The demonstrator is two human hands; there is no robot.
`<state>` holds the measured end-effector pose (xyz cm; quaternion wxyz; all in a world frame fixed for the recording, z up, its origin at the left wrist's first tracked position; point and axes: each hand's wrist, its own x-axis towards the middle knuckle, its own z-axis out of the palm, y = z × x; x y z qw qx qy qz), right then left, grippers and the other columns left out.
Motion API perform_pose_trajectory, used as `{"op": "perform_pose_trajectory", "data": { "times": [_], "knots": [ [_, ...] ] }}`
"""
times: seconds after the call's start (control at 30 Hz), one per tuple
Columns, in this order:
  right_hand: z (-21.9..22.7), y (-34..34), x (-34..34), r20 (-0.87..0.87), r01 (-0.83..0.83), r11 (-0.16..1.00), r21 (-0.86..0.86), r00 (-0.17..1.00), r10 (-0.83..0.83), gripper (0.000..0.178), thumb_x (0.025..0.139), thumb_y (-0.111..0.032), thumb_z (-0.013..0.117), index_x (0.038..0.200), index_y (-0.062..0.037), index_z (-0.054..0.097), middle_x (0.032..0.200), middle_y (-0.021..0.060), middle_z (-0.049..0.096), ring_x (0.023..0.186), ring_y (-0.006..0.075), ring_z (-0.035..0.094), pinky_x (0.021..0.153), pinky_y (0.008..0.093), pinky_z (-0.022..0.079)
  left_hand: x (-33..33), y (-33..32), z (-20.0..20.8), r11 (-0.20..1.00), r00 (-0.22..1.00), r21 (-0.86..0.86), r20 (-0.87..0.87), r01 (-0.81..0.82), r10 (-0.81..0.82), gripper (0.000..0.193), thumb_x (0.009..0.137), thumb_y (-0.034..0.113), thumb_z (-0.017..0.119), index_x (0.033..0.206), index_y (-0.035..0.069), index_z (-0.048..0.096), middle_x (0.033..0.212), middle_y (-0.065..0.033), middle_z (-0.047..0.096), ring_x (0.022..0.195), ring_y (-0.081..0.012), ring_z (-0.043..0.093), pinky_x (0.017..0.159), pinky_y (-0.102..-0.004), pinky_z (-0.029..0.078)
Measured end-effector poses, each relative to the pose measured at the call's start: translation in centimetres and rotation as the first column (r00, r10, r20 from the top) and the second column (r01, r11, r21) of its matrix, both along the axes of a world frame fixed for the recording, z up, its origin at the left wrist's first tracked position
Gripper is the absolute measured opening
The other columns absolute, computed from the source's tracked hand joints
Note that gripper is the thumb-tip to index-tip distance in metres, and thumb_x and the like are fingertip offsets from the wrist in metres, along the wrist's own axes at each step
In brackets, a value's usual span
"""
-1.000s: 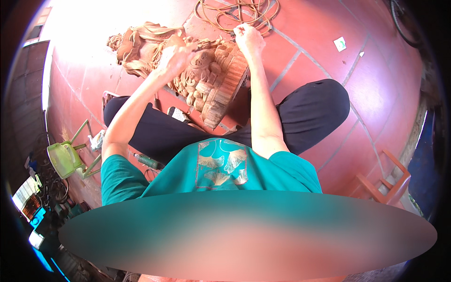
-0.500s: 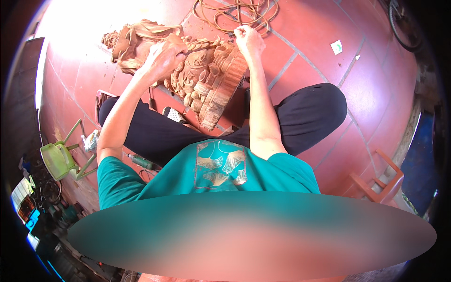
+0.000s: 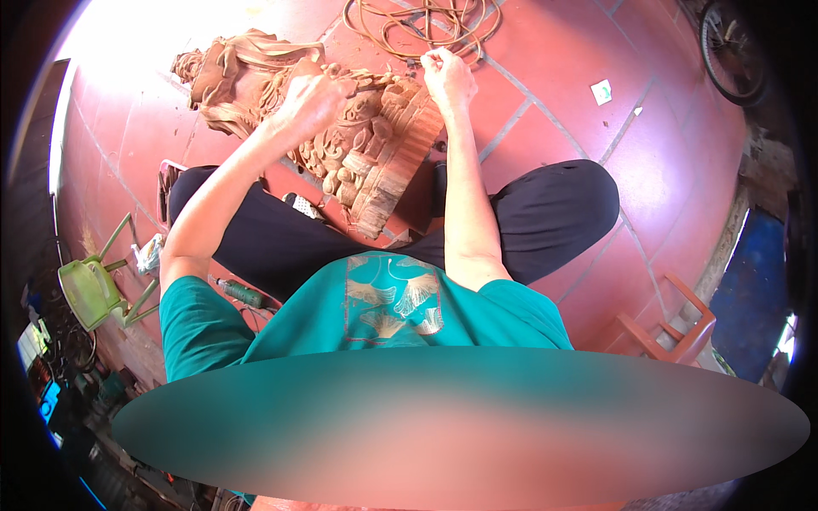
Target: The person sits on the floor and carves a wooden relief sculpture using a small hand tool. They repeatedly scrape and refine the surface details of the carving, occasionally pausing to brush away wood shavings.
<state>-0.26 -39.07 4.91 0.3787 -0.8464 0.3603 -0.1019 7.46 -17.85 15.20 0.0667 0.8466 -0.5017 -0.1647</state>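
Note:
A brown wooden carving (image 3: 361, 136), cut with deep figures and folds, lies on its side on the floor in front of my crossed legs. Its flat-ended base points right and its narrow end points to the far left. Over the carving's middle is my left hand (image 3: 313, 104), fingers curled in and a little blurred; whatever it may hold is hidden. Just beyond the base's far corner, my right hand (image 3: 450, 78) has its fingertips pinched together, close to a coiled cable (image 3: 388, 38). Anything between those fingertips is too small to make out.
Red floor tiles (image 3: 545, 128) surround me. A green power tool (image 3: 240, 293) and a green chair (image 3: 89, 291) are at my left. To the right stand a brown chair (image 3: 669, 328) and, farther off, a bicycle wheel (image 3: 731, 53). A small white packet (image 3: 601, 91) lies far right.
My left hand has shifted a little to the right along the carving, toward its base. The right hand stays pinched in nearly the same place. The whole view has swung slightly.

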Motion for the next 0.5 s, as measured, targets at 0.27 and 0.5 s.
{"op": "perform_pose_trajectory", "data": {
  "times": [0.27,0.5],
  "knots": [
    [0.3,-0.1,-0.2,-0.012,0.005,1.000,0.004,1.000,-0.005,0.019,0.085,-0.032,0.065,0.095,-0.0179,0.071,0.089,0.0063,0.073,0.093,0.0286,0.067,0.082,0.0424,0.050,-0.1,0.1,1.6,0.967,0.958,-0.177,0.252,0.181,-0.134,0.011,0.077,0.006,0.056,0.080,-0.004,0.061,0.065,-0.0240,0.057,0.069,-0.0395,0.062,0.061,-0.0483,0.049],
    [0.6,0.0,-0.2,-0.017,-0.020,1.000,0.016,1.000,0.020,0.020,0.085,-0.033,0.065,0.097,-0.0177,0.071,0.091,0.0067,0.073,0.096,0.0278,0.067,0.084,0.0440,0.049,-0.2,-1.4,2.1,0.997,0.986,0.007,0.149,0.071,-0.071,0.014,0.077,0.006,0.054,0.083,-0.001,0.064,0.081,-0.0244,0.062,0.085,-0.0396,0.062,0.075,-0.0485,0.047]
  ]
}}
